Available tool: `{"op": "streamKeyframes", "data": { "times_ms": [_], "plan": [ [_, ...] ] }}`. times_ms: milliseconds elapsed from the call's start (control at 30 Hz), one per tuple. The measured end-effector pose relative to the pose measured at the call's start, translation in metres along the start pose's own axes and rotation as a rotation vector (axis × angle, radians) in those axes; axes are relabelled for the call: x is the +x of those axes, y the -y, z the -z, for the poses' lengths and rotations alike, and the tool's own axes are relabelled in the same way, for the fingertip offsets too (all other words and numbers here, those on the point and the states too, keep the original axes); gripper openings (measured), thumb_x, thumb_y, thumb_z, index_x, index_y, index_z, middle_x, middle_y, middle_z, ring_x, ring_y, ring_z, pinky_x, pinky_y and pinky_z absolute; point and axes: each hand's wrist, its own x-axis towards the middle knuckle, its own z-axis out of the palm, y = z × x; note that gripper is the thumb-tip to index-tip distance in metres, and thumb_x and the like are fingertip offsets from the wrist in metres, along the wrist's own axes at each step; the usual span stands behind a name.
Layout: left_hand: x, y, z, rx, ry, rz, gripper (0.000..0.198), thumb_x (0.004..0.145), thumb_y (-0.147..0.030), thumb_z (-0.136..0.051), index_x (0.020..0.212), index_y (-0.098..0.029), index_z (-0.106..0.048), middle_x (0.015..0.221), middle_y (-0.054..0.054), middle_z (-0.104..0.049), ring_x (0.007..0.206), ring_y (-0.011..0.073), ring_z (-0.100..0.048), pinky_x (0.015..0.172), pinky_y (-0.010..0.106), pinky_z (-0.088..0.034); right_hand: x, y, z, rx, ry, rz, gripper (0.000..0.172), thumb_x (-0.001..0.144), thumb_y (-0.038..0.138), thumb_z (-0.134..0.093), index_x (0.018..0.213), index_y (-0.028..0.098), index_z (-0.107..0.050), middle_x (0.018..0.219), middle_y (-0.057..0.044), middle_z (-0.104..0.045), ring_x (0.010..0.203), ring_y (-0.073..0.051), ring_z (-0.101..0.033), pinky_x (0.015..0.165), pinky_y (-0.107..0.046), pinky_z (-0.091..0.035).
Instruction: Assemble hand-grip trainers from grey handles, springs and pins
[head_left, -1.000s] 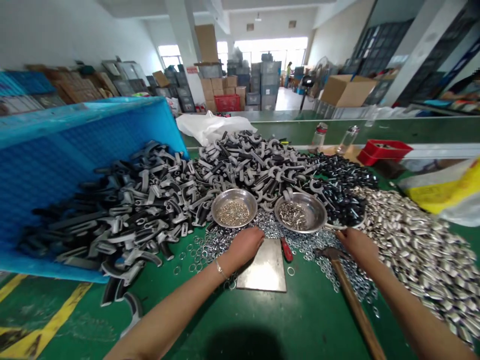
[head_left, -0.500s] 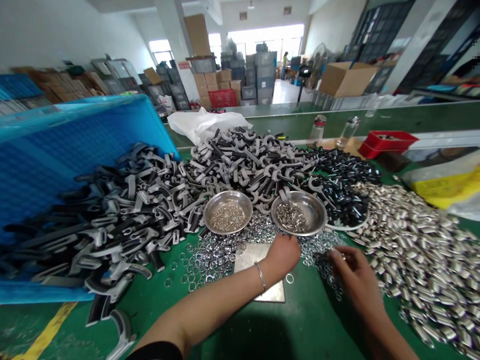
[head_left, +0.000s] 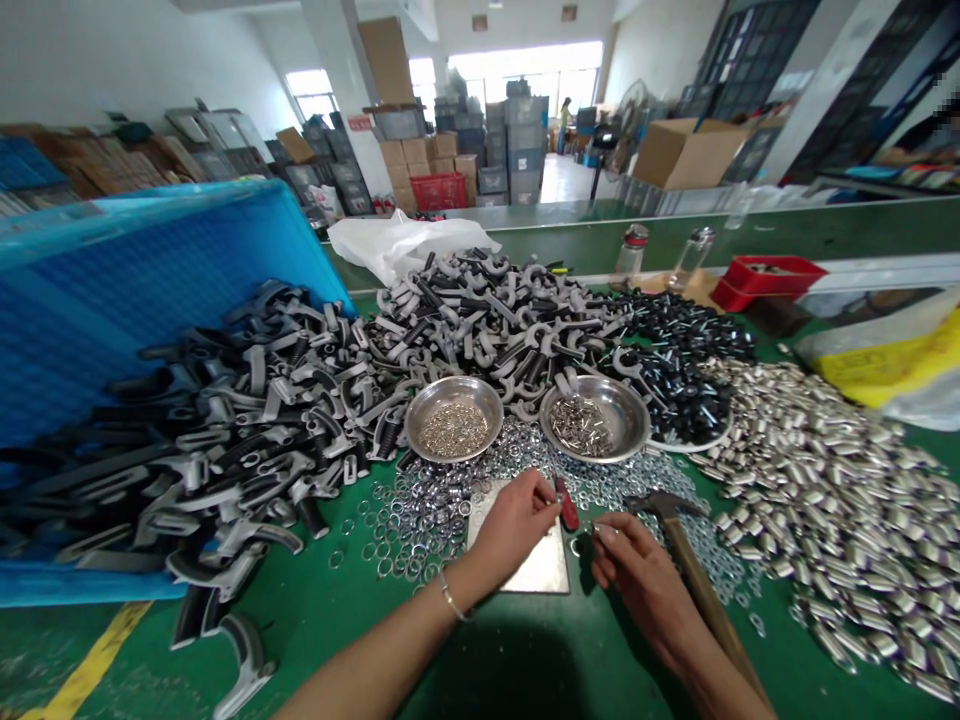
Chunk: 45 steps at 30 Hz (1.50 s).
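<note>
My left hand point(head_left: 521, 518) is closed over a metal plate point(head_left: 551, 575), its thumb and fingertips pinched together; whatever they hold is too small to name. Just past these fingertips lies a small red object point(head_left: 568, 508). My right hand point(head_left: 641, 575) is also closed in a pinch, a little right of the plate, with a tiny piece at its fingertips that I cannot make out. A hammer point(head_left: 686, 555) with a wooden handle lies beside it, its claw head on loose washers point(head_left: 712, 560). Larger metal rings point(head_left: 427, 525) are scattered left of the plate.
Two steel bowls, one with tiny brass-coloured parts point(head_left: 411, 430) and one with small pins point(head_left: 637, 420), stand beyond the hands. Grey-black curved handles point(head_left: 487, 330) spill from a blue crate point(head_left: 247, 230). Silvery metal parts point(head_left: 847, 500) and black knobs point(head_left: 694, 390) cover the right.
My left hand has drawn back from the right bowl towards me and left. My right hand has moved left, off the hammer, which now shows. The red object has come into sight.
</note>
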Motion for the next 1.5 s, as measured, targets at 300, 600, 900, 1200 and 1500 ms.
{"op": "streamKeyframes", "data": {
  "times_ms": [300,600,900,1200,1500],
  "plan": [
    [-0.089,0.04,0.041,-0.744,-0.02,0.411,0.03,0.073,-0.036,-0.079,0.089,-0.012,-0.071,0.072,0.004,-0.067,0.063,0.013,-0.061,0.065,0.027,-0.049,0.009,-0.025,-0.051,-0.192,0.397,-0.193,0.018,0.091,0.037,-0.065,0.088,0.019,-0.06,0.065,0.005,-0.049,0.058,-0.01,-0.045,0.057,-0.024,-0.041],
    [-0.1,0.035,0.025,-0.858,-0.183,0.36,0.032,0.078,-0.04,-0.076,0.093,-0.012,-0.07,0.076,0.004,-0.069,0.066,0.0126,-0.062,0.068,0.025,-0.049,0.005,-0.034,-0.075,-0.021,0.36,-0.408,0.026,0.092,0.041,-0.063,0.081,0.021,-0.052,0.052,0.012,-0.034,0.039,-0.003,-0.012,0.032,-0.014,-0.02],
    [-0.095,0.028,0.027,-0.849,-0.07,0.244,0.023,0.078,-0.033,-0.078,0.089,-0.014,-0.073,0.08,0.003,-0.067,0.073,0.0116,-0.061,0.072,0.023,-0.048,0.018,-0.025,-0.062,0.242,0.299,-0.762,0.027,0.083,0.034,-0.076,0.077,0.016,-0.055,0.051,0.012,-0.037,0.034,0.001,-0.021,0.03,-0.008,-0.017],
    [-0.101,0.01,0.048,-0.647,-0.059,-0.025,0.017,0.08,-0.032,-0.077,0.088,-0.017,-0.077,0.088,0.006,-0.069,0.085,0.0145,-0.063,0.082,0.027,-0.049,-0.016,-0.01,-0.061,0.285,0.311,-0.67,0.025,0.073,0.026,-0.085,0.08,0.018,-0.062,0.058,0.01,-0.035,0.04,0.001,-0.026,0.033,-0.007,-0.026],
    [-0.135,0.005,0.034,-0.103,-0.313,-0.271,0.02,0.094,-0.03,-0.06,0.108,-0.021,-0.071,0.098,0.008,-0.071,0.094,0.0181,-0.064,0.088,0.032,-0.051,-0.028,-0.005,-0.085,-0.391,0.112,-0.045,0.035,0.077,0.057,-0.073,0.091,0.026,-0.065,0.054,0.003,-0.054,0.037,-0.011,-0.043,0.036,-0.024,-0.04]
  ]
}}
